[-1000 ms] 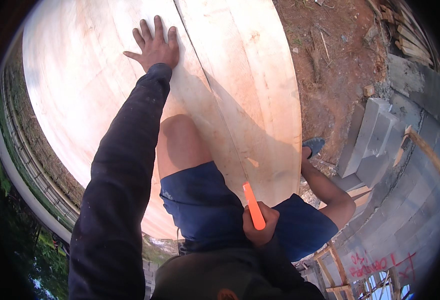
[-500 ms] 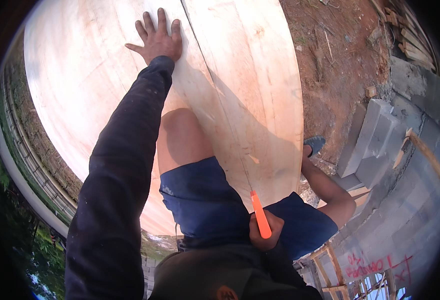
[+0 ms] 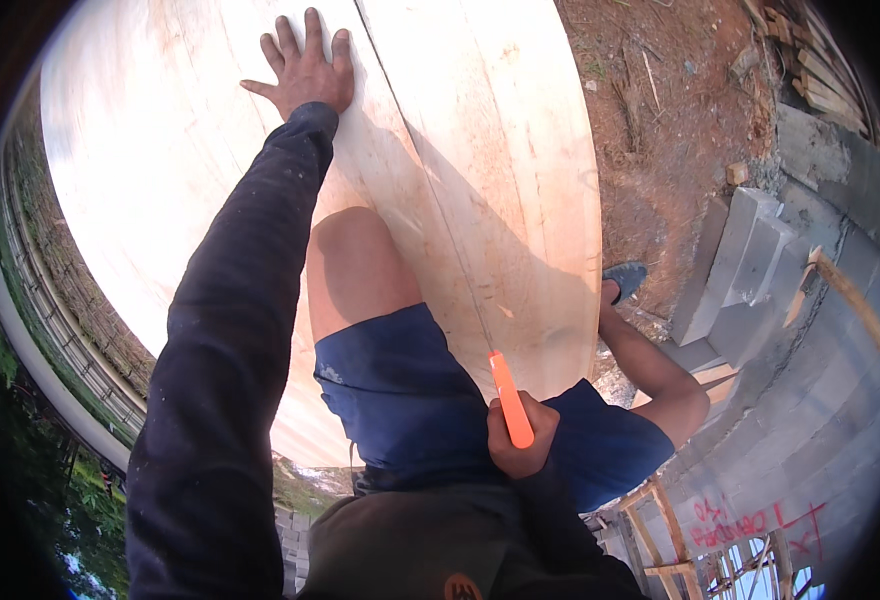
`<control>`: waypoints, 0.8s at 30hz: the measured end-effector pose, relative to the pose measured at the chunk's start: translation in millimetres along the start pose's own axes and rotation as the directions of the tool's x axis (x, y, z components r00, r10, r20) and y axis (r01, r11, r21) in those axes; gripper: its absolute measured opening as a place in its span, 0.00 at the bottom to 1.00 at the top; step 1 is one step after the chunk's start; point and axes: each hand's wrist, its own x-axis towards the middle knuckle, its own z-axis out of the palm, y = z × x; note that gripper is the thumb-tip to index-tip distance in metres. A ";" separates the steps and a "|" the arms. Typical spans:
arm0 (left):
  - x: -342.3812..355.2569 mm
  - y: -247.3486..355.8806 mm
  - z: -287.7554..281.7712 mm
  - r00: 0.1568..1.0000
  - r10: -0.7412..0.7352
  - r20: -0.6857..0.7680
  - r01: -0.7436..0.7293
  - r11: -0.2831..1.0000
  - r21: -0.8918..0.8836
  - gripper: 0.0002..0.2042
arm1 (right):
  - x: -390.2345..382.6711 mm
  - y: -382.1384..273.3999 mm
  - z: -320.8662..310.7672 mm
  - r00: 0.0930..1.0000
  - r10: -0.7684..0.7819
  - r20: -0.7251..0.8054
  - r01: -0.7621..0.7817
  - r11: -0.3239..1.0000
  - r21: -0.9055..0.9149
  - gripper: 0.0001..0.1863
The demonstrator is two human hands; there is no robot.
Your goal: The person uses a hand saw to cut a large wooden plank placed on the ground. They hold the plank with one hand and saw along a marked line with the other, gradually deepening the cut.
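Note:
A large pale plywood sheet (image 3: 180,170) lies beneath me. My left hand (image 3: 310,75) rests flat on its far part, fingers spread, just left of a dark cut line (image 3: 400,115). The line runs down the sheet toward me and looks wider at its far end. Close to my body, my right hand (image 3: 525,440) is closed around the orange handle of a handsaw (image 3: 510,400). The saw's thin blade lines up with the cut; how deep it sits cannot be seen. My bare knee (image 3: 360,260) presses on the sheet, left of the line.
Reddish soil (image 3: 660,130) borders the sheet on the right, where my foot in a grey shoe (image 3: 625,282) stands. Grey concrete blocks (image 3: 745,250) and a block wall (image 3: 790,420) lie beyond. Wood scraps (image 3: 825,80) are piled at the far right, and a wooden frame (image 3: 665,530) stands lower right.
My right hand has pushed the saw a short way forward along the line, away from my body. My left hand stays flat on the sheet; the view has shifted slightly.

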 end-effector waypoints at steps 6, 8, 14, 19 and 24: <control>0.8 41.9 -29.9 0.939 -0.137 0.317 0.131 0.991 0.041 0.31 | 85.7 -15.5 43.1 0.998 -0.013 -0.064 0.019 0.996 0.088 0.07; 1.8 36.8 -31.8 0.942 -0.144 0.305 0.135 0.990 0.050 0.31 | 172.0 -33.3 90.4 0.997 -0.069 -0.042 0.070 0.997 0.021 0.12; 6.4 28.4 -26.9 0.951 -0.136 0.277 0.122 0.990 0.069 0.31 | 89.7 -11.7 50.3 0.997 -0.049 -0.062 0.052 0.997 0.049 0.06; 5.8 30.6 -36.4 0.954 -0.141 0.265 0.124 0.989 0.080 0.31 | -16.0 -10.9 -12.3 1.000 -0.015 -0.009 0.014 0.998 -0.061 0.05; 2.9 36.4 -35.4 0.936 -0.142 0.321 0.124 0.989 0.078 0.31 | 134.4 -21.7 68.7 1.000 -0.012 -0.012 0.012 1.000 0.025 0.09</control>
